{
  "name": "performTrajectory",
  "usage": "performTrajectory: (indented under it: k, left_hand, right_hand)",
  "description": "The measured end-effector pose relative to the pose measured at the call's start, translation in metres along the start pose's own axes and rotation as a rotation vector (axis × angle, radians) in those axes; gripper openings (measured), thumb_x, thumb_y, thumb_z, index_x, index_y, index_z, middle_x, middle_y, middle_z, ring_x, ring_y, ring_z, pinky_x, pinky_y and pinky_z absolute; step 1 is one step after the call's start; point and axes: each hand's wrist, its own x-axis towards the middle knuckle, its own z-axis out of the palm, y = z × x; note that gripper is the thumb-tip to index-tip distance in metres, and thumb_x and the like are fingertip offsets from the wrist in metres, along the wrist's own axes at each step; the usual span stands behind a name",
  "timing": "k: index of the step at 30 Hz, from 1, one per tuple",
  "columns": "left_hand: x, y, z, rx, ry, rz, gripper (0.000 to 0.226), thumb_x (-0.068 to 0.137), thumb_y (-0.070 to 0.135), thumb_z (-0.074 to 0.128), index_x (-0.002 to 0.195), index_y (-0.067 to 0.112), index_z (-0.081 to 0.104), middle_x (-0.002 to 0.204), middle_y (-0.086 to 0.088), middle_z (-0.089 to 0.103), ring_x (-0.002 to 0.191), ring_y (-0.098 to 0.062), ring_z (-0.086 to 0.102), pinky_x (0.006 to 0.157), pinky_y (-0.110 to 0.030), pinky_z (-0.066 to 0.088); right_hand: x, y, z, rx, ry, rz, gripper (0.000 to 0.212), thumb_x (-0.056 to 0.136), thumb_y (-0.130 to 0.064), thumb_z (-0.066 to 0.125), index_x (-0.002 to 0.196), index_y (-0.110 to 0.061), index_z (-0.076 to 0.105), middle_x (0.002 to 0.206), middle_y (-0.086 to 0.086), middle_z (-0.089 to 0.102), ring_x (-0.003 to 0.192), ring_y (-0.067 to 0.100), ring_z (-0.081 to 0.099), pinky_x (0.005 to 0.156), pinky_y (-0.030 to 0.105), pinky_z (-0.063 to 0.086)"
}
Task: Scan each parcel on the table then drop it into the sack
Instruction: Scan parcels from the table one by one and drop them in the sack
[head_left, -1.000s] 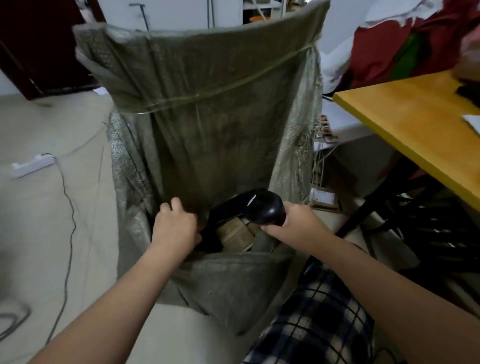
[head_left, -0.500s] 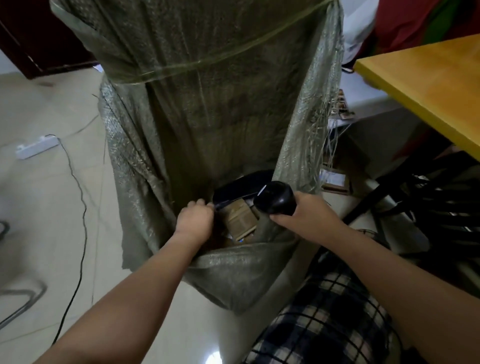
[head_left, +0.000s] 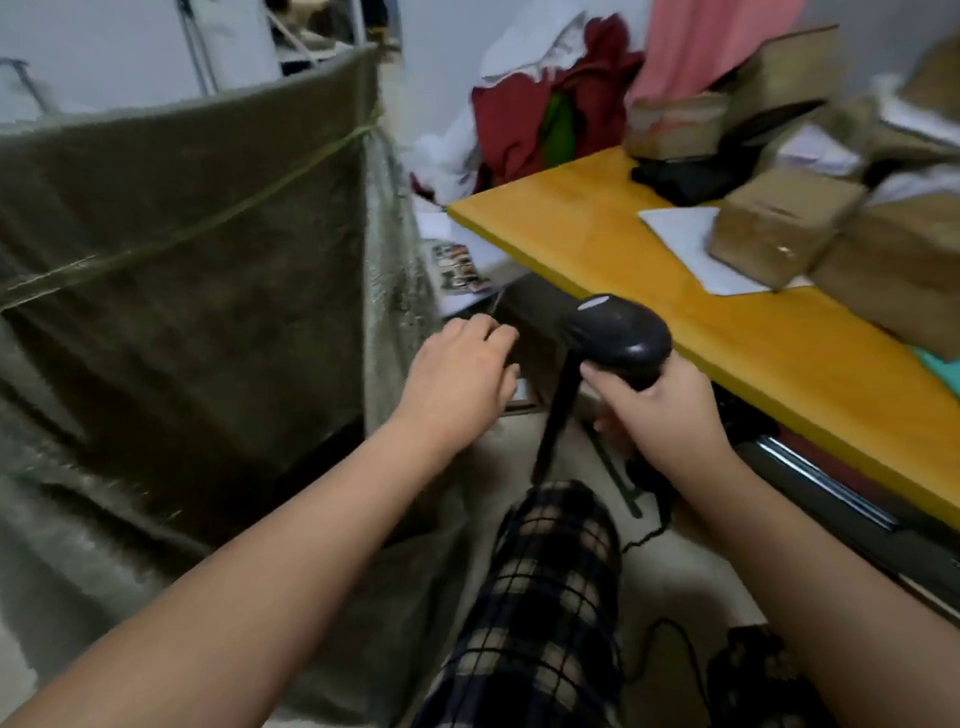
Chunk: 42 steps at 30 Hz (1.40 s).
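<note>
Here, the left hand (head_left: 457, 374), empty and loosely curled, hovers just right of the sack (head_left: 182, 260) while the right hand (head_left: 660, 415) grips the scanner (head_left: 618, 338); beyond it, several parcels (head_left: 784, 223) lie on the surface (head_left: 597, 244), so much work evidently remains.

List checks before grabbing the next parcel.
1. Left hand free: ok, it holds nothing.
2. Scanner in hand: ok, the right hand grips it.
3. Parcels waiting: ok, several brown boxes sit on the table.
4. Nearest parcel accessible: ok, it sits on a white sheet with nothing on top.
5. Its label facing up: cannot tell, the picture is blurred.
6. Sack upright beside the table: ok.
</note>
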Motion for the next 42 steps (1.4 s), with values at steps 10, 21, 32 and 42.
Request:
performTrajectory:
  k: [10, 21, 32, 42]
  left_hand:
    - [0.111, 0.135, 0.014, -0.249, -0.044, 0.208, 0.054, 0.095, 0.042, 0.053, 0.140, 0.015, 0.041, 0.140, -0.009, 0.039, 0.124, -0.030, 0.042, 0.096, -0.043, 0.044]
    - [0.209, 0.191, 0.032, -0.356, -0.132, -0.060, 0.090, 0.081, 0.065, 0.060, 0.151, 0.029, 0.018, 0.159, -0.018, 0.001, 0.142, -0.040, 0.018, 0.111, -0.048, 0.027]
    - [0.174, 0.176, 0.017, -0.853, 0.088, -0.190, 0.052, 0.082, 0.051, 0.065, 0.126, 0.031, 0.045, 0.126, -0.003, 0.037, 0.109, -0.017, 0.041, 0.093, -0.030, 0.037]
    - [0.136, 0.151, -0.007, -0.998, -0.306, -0.444, 0.046, 0.096, 0.061, 0.030, 0.118, 0.026, 0.050, 0.116, -0.003, 0.053, 0.109, -0.027, 0.057, 0.094, -0.035, 0.046]
  right_hand:
    - [-0.016, 0.009, -0.148, 0.235, 0.435, 0.118, 0.024, 0.086, -0.029, 0.069, 0.074, -0.009, 0.065, 0.053, 0.008, 0.061, 0.048, 0.019, 0.057, 0.058, 0.032, 0.049]
    - [0.017, 0.030, -0.178, 0.691, 0.372, 0.392, 0.036, 0.085, -0.041, 0.067, 0.091, -0.006, 0.064, 0.059, 0.007, 0.061, 0.052, 0.020, 0.058, 0.056, 0.032, 0.051]
    - [0.012, 0.047, -0.159, 0.598, 0.390, 0.269, 0.034, 0.086, -0.035, 0.068, 0.072, -0.004, 0.064, 0.056, 0.010, 0.061, 0.055, 0.025, 0.061, 0.069, 0.041, 0.055]
    - [0.003, 0.046, -0.158, 0.535, 0.347, 0.157, 0.030, 0.089, -0.032, 0.064, 0.073, -0.007, 0.065, 0.061, 0.013, 0.063, 0.054, 0.024, 0.060, 0.066, 0.038, 0.053]
